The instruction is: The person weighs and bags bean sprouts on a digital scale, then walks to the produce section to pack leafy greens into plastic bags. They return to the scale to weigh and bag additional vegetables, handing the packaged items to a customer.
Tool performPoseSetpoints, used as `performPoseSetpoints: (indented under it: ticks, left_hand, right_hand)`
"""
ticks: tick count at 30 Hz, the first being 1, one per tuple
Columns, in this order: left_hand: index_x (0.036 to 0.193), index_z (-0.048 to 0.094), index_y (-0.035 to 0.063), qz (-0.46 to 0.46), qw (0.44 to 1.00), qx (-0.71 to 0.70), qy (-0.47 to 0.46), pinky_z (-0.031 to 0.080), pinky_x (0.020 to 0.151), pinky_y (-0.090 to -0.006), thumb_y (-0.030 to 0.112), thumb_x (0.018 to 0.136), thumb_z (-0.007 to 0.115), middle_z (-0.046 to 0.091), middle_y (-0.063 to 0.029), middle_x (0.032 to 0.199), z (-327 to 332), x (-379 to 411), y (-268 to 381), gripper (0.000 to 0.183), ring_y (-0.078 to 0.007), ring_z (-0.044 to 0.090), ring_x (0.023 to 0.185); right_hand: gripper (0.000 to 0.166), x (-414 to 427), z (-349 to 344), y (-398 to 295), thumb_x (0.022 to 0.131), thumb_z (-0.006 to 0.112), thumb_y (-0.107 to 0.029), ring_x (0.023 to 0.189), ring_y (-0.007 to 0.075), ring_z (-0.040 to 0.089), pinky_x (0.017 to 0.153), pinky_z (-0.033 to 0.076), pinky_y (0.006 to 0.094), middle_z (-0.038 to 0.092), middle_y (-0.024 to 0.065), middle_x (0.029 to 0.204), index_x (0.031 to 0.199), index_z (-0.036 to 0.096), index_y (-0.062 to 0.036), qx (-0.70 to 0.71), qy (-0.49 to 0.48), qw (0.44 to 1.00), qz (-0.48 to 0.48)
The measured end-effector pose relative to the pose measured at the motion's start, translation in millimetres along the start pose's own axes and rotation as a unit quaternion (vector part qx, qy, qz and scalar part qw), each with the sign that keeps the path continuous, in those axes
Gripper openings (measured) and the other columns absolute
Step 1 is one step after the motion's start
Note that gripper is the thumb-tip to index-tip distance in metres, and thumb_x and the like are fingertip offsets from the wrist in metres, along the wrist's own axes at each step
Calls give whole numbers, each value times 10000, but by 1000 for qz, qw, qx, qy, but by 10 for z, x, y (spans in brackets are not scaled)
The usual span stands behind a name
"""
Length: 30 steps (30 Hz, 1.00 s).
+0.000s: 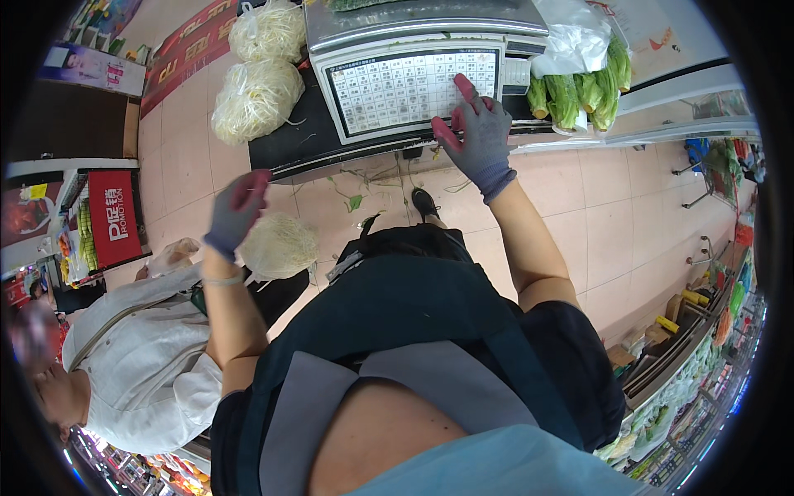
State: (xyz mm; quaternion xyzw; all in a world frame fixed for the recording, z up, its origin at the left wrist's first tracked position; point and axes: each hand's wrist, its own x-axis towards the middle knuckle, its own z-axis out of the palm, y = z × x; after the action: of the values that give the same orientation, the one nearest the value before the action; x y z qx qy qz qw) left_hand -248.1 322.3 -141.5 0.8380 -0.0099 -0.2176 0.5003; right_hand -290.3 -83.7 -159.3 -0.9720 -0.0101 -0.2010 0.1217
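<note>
My right hand (pixel 476 127), in a grey glove with red fingertips, has its index finger extended over the key panel (pixel 409 90) of a weighing scale. Nothing is held in it. My left hand (pixel 239 208), gloved the same way, is raised in front of the counter with its fingers curled; whether it holds anything is unclear. Bagged bean sprouts (pixel 257 99) lie at the scale's left, with a second bag (pixel 268 31) behind them. Green leafy stalks (pixel 564 102) lie under white plastic at the right. On the scale's metal plate (pixel 428 22), some green produce shows at the top edge.
A person in a white shirt (pixel 142 353) stands close on my left, beside another bag of sprouts (pixel 279 245). Plant scraps (pixel 355 201) litter the tiled floor below the black counter edge (pixel 279 167). Shelves with produce (pixel 676 378) line the right side.
</note>
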Motion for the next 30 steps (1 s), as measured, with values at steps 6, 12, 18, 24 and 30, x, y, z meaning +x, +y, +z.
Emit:
performPoseSetpoints:
  ticks: [6, 12, 18, 24, 30]
  left_hand:
    - [1205, 587, 25, 30, 992, -104, -63, 461, 608, -206, 188, 949, 548, 633, -34, 1013, 828, 78, -11, 306, -84, 586, 741]
    - [1204, 588, 34, 41, 993, -105, -39, 463, 609, -201, 150, 941, 551, 626, -32, 1000, 811, 167, -93, 290, -84, 588, 756]
    - [1206, 571, 5, 100, 987, -126, 21, 473, 649, -214, 98, 919, 570, 623, -54, 995, 828, 395, 257, 302, -96, 589, 778]
    - [1379, 378, 12, 450, 855, 102, 236, 481, 849, -351, 135, 753, 769, 515, -163, 1249, 926, 707, 1377, 749, -261, 557, 1060]
    - [1448, 243, 27, 593, 698, 329, 232, 366, 1036, -466, 455, 612, 836, 371, -219, 1409, 956, 1207, 2479, 1110, -364, 402, 1277]
  right_hand:
    - [138, -189, 13, 588, 749, 700, -130, 904, 252, 619, 806, 404, 402, 634, 84, 1120, 809, 576, -120, 119, 190, 975, 7]
    - [158, -633, 178, 623, 726, 710, -169, 1051, 333, 533, 839, 406, 426, 550, 76, 1308, 807, 577, -141, 108, 88, 990, 19]
    - [137, -539, 236, 502, 747, 677, -182, 1007, 318, 579, 761, 431, 427, 566, 97, 1265, 821, 583, -115, -9, 28, 999, 17]
    - [470, -276, -108, 705, 725, 534, 53, 1081, 334, 531, 872, 455, 414, 580, 134, 1186, 1166, 597, -96, 150, 142, 978, 15]
    - [361, 80, 200, 1228, 863, 604, -52, 1040, 176, 576, 872, 501, 293, 596, 101, 1065, 1219, 548, -40, 698, 45, 646, 307]
